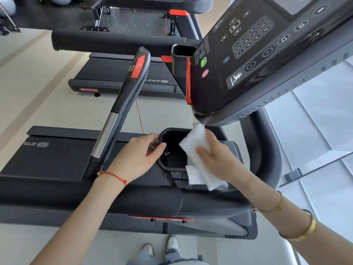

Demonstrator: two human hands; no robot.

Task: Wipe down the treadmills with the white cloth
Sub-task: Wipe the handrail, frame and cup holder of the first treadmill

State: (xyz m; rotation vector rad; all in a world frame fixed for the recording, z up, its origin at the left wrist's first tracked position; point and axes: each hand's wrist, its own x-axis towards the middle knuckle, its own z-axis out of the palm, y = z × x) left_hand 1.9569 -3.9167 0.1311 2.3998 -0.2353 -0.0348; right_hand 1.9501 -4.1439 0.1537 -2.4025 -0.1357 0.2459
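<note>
Nearest treadmill [133, 199], black with red accents, seen from its front end: a dark belt deck at left, a tilted handrail with a chrome section and red panel, an open cup holder [172, 150], and a glossy keypad console above at right. White cloth [198, 159], folded and rumpled, drapes over the cup holder's right rim, its upper corner touching the console's lower edge. A second, like treadmill [122, 77] stands parallel beyond.
</note>
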